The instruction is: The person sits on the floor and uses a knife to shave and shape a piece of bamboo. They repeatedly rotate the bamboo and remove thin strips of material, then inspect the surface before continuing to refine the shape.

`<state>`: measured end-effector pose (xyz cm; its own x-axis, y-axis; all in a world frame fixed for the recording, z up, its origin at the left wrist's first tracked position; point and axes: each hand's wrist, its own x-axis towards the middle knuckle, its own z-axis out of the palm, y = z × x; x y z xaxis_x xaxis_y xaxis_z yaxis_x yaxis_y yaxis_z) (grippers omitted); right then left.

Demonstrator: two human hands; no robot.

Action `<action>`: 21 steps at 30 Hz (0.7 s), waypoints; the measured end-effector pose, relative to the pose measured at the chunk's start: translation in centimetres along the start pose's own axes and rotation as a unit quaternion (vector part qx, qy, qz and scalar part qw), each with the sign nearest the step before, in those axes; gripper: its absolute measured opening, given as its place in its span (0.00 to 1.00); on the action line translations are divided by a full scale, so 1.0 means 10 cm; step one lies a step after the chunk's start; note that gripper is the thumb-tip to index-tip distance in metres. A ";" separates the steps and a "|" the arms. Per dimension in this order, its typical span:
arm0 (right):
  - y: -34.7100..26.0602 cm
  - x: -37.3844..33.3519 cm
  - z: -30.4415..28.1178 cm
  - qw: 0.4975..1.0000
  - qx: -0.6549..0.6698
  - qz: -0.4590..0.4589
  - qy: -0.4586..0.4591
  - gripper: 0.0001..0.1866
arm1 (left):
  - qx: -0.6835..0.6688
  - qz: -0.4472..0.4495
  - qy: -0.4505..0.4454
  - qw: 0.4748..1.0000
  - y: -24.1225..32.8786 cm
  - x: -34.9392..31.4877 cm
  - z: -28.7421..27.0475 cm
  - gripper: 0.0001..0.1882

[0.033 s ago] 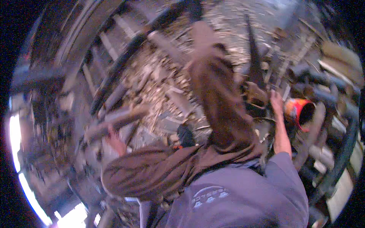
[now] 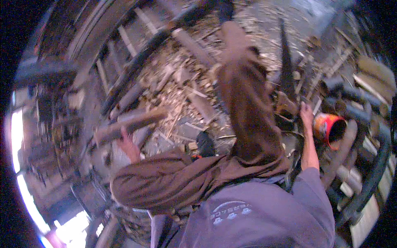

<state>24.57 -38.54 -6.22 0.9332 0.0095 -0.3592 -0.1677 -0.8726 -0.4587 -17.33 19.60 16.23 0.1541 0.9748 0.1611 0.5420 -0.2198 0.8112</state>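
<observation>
My left hand point(image 2: 130, 148) is at a round piece of log point(image 2: 133, 124), its fingers closed against the near side. The log lies slanted over a heap of wood chips. My right hand point(image 2: 306, 115) is closed, low on the right, but motion blur hides what is in the fingers. Just left of it is a brown, wooden-looking handle point(image 2: 285, 104), with a long dark tapering blade point(image 2: 286, 62) like a handsaw's above it. A red and orange can point(image 2: 320, 127), tipped on its side with its dark mouth facing right, is right beside that hand.
Wood chips point(image 2: 178, 101) and split pieces cover the ground between my legs. Several logs and branches point(image 2: 349, 140) are piled on the right. A long dark pole point(image 2: 140, 56) crosses the upper left. My brown-trousered leg point(image 2: 244, 99) stretches forward.
The whole scene has shifted slightly to the right in the picture and looks less blurred. Both hands keep their places beside the log and the can.
</observation>
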 end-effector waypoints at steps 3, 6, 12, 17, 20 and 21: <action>0.15 0.09 0.01 0.999 -0.025 -0.034 0.017 0.34 | -0.048 -0.016 0.018 0.999 -0.01 -0.03 -0.04 0.26; 0.31 0.16 -0.14 0.996 -0.069 0.012 0.057 0.34 | -0.166 -0.043 0.001 0.985 -0.10 0.06 0.20 0.25; -0.59 -0.35 -0.59 0.992 -0.071 0.082 0.056 0.28 | -0.016 0.069 -0.006 0.997 -0.43 0.09 0.08 0.22; -1.82 -1.10 -1.40 0.900 0.378 -0.187 0.111 0.17 | -0.062 -0.005 -0.027 0.998 -0.01 0.07 0.37 0.22; -3.20 -1.90 -1.63 0.899 0.380 -0.197 0.092 0.23 | 0.079 -0.016 -0.052 0.995 -0.02 0.08 0.16 0.22; -3.45 -2.02 -1.62 0.889 0.361 -0.276 0.061 0.23 | 0.008 0.049 -0.055 0.997 0.06 0.07 0.13 0.20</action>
<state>16.66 -16.54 29.96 0.9570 0.2466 0.1530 0.2069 -0.2101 -0.9555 -15.85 20.11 16.08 0.2961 0.9389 0.1757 0.5336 -0.3152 0.7848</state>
